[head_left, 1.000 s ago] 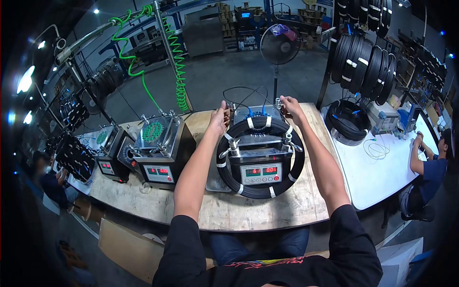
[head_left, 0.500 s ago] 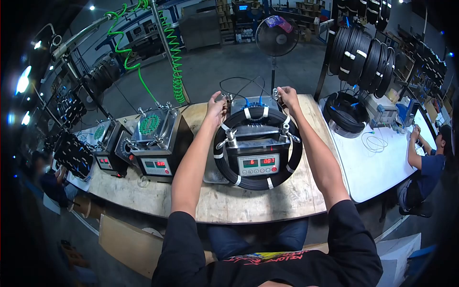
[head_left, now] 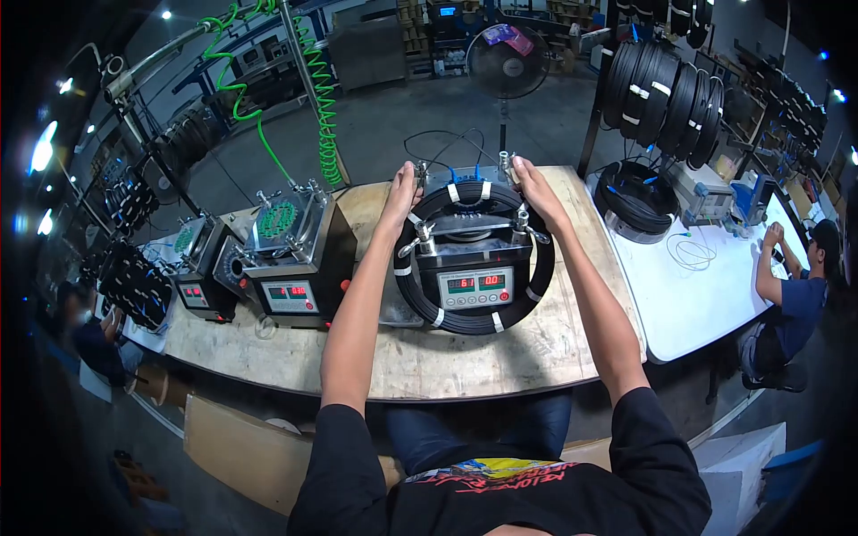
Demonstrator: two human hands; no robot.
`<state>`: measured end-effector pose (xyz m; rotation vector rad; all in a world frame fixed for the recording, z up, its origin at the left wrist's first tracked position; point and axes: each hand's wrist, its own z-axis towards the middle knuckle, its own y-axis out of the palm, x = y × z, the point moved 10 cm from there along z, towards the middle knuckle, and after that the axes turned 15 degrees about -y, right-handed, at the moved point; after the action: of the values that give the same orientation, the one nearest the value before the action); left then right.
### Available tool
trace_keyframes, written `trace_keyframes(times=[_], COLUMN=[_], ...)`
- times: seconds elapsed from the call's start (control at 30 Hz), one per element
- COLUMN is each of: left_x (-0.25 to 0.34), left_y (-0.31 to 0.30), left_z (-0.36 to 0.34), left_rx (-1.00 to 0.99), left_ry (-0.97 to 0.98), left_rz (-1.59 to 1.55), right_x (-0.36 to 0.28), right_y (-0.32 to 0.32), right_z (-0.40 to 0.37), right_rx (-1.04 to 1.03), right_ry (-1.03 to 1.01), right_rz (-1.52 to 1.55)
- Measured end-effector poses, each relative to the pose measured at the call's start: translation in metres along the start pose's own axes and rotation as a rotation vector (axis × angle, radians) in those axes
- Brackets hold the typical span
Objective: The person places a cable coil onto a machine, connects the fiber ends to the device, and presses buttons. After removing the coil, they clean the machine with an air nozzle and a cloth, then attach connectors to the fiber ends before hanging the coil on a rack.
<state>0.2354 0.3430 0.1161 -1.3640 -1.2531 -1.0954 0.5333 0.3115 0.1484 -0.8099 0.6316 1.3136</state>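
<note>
In front of me stands a polishing machine (head_left: 478,260) with a red-lit digital display and metal posts on top. A coil of black cable (head_left: 450,320) hangs around its front, bound with white tape. Blue connectors (head_left: 465,172) sit at the back of its top plate. My left hand (head_left: 401,198) is closed at the rear left metal clamp (head_left: 422,170). At the rear right metal clamp (head_left: 505,164), my right hand (head_left: 534,190) is closed too, fingers curled against it. The undersides of both grips are hidden.
Two similar machines (head_left: 290,259) (head_left: 204,268) stand left on the wooden bench (head_left: 393,373). Green coiled air hoses (head_left: 327,116) hang behind. At the right, a white table (head_left: 657,304) holds a cable coil (head_left: 636,201); a co-worker (head_left: 800,308) sits there. A fan (head_left: 508,67) stands behind.
My left fingers have closed in at the rear left clamp. My right hand has shifted slightly at its clamp. The display digits have changed, and my view has tilted a little.
</note>
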Motion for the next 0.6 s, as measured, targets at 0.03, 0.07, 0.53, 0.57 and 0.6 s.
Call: trace_keyframes(times=[0.03,0.07,0.53,0.57,0.6], left_x=[0.0,-0.001,0.012,0.011,0.01], left_y=[-0.001,-0.003,0.0,-0.004,-0.006], left_z=[0.0,-0.001,-0.029,-0.037,-0.046], left_rx=[0.005,0.01,-0.012,0.029,0.052], left_ry=[-0.018,-0.035,0.177,0.225,0.267], left_rz=[-0.002,-0.003,0.096,0.068,0.067], right_x=[-0.001,0.0,0.018,0.028,0.023], right_y=[0.001,0.001,-0.024,-0.028,-0.028], right_z=[0.0,-0.001,-0.03,-0.041,-0.05], right_rx=[0.006,0.024,0.062,0.085,0.095], right_ry=[-0.01,0.009,-0.119,-0.045,-0.07], right_rz=[0.009,0.052,-0.206,-0.15,-0.105])
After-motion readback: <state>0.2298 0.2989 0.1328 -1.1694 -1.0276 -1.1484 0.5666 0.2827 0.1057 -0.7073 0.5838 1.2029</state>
